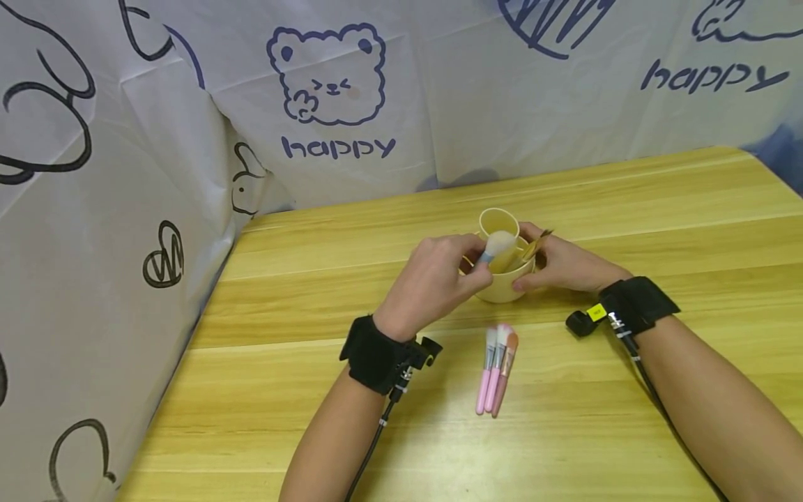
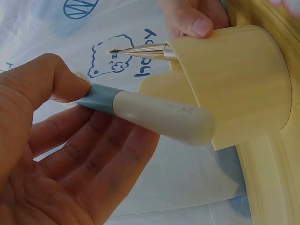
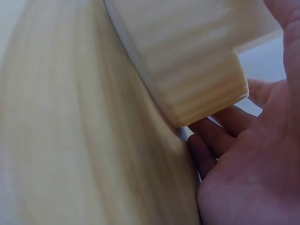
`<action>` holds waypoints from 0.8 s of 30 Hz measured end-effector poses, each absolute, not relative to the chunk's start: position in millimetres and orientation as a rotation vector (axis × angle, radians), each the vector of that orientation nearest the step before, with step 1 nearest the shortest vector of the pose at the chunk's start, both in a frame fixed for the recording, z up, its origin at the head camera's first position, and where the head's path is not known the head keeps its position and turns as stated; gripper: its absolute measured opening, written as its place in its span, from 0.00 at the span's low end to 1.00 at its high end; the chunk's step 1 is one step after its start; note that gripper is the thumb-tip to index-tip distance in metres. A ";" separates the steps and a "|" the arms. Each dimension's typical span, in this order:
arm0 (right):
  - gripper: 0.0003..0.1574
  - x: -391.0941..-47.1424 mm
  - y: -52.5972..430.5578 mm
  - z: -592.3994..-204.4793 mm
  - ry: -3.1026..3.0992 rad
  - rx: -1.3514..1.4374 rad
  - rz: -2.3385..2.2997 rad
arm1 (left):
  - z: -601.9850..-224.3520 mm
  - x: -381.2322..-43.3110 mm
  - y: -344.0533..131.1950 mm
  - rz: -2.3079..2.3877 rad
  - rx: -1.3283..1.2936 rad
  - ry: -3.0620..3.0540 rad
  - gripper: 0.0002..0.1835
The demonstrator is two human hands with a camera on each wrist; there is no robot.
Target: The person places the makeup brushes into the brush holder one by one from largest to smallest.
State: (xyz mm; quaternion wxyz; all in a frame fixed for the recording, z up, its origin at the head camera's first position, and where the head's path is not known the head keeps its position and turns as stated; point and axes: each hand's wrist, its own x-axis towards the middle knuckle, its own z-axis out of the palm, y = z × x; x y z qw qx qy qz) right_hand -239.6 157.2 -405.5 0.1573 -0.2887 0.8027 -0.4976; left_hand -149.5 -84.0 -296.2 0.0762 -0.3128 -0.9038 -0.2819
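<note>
In my left hand (image 1: 442, 275) I pinch a makeup brush (image 2: 159, 115) by its blue collar between thumb and fingers. Its pale bristles face up in the head view, and its white rounded handle points down beside the holder's rim in the left wrist view. A pale yellow brush holder (image 1: 500, 287) with a taller round compartment stands on the table. My right hand (image 1: 567, 265) grips its right side, thumb in front and fingers behind. A thin brush with a pointed tip (image 2: 145, 50) stands inside the holder.
Several makeup brushes lie side by side on the wooden table (image 1: 263, 390), nearer than the holder; one is a pink-handled brush (image 1: 494, 380). A white cloth (image 1: 401, 90) with drawings hangs behind and at the left. Cables run along both forearms.
</note>
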 end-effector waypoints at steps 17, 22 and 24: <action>0.54 -236.1 158.9 -400.5 2.282 -0.775 -1.386 | -297.9 -151.5 -84.9 -0.837 -0.927 -2.687 0.09; 0.52 -236.5 159.9 -401.4 2.277 -0.779 -1.388 | -299.6 -154.9 -86.5 -0.851 -0.909 -2.650 0.09; 0.52 -236.9 160.0 -401.7 2.271 -0.787 -1.392 | -300.2 -156.1 -86.9 -0.864 -0.899 -2.627 0.09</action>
